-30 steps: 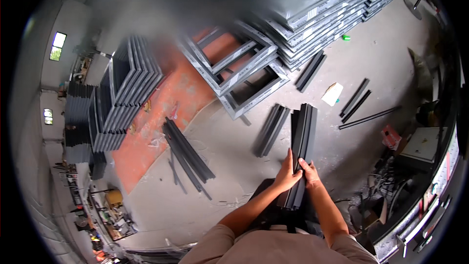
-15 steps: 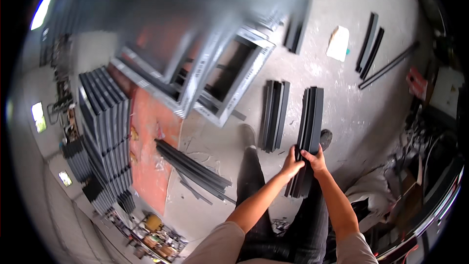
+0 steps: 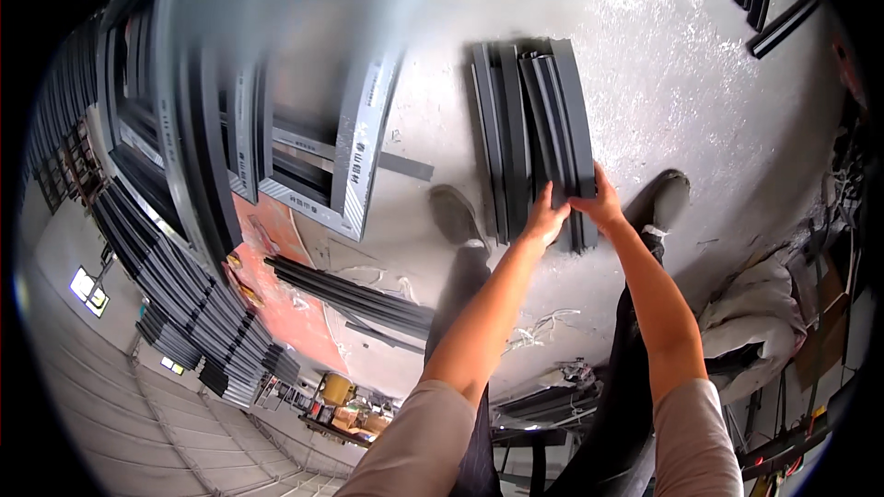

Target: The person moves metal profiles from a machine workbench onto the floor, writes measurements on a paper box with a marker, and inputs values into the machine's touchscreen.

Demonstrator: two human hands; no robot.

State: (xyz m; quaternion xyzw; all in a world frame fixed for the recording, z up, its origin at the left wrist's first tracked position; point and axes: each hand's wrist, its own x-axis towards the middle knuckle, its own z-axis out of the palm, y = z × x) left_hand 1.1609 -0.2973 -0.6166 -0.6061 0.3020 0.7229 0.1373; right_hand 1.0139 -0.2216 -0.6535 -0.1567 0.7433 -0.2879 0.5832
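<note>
A bundle of dark grey metal profiles (image 3: 560,120) lies lengthwise in front of me, down at floor level. My left hand (image 3: 549,217) grips its near end from the left, thumb on top. From the right, my right hand (image 3: 600,205) closes round the same bundle, its thumb reaching toward the left one. Directly beside it on the left rests a second group of dark profiles (image 3: 498,143), touching or nearly touching the held one. The undersides of both hands' fingers are hidden.
Large dark frames (image 3: 354,166) with pale printed tape stand at the left. More long profiles (image 3: 354,296) lie near my left foot (image 3: 455,213). Stacked profiles (image 3: 175,267) fill the far left. Pale cloth sacks (image 3: 755,327) sit at the right, beyond my right foot (image 3: 670,198).
Both hands have lowered the bundle and brought it left, up against the other profiles on the floor. My view has shifted and come closer to the floor.
</note>
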